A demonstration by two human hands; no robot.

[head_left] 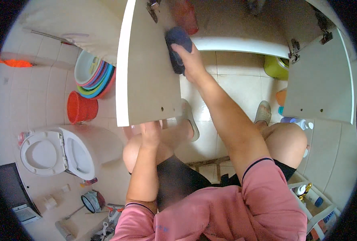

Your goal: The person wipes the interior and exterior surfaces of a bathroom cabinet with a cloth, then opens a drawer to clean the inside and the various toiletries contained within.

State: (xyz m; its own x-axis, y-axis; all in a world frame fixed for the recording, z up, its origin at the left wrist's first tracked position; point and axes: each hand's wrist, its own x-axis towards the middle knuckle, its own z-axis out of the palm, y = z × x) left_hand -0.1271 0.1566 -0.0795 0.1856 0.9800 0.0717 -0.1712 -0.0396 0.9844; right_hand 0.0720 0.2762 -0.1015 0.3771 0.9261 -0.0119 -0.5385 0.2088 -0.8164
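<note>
A white cabinet door (pixel 144 72) hangs wide open in front of me, its inner face turned toward my right arm. My right hand (pixel 192 62) is closed on a dark blue cloth (pixel 179 38), bunched up and pressed against that inner face near the hinge side. The thumb lies across the cloth. At the door's lower edge is my left hand (pixel 150 130), touching or very near it. Its fingers pass behind the door and are hidden. A red container (pixel 185 16) stands inside the cabinet, just above the cloth.
A second open door (pixel 319 80) hangs at the right, with a green bin (pixel 275 67) beside it. At the left are stacked basins (pixel 94 76), a red bucket (pixel 82 107) and a toilet (pixel 80 154) with its lid raised. A white rack (pixel 313 207) with bottles stands at lower right.
</note>
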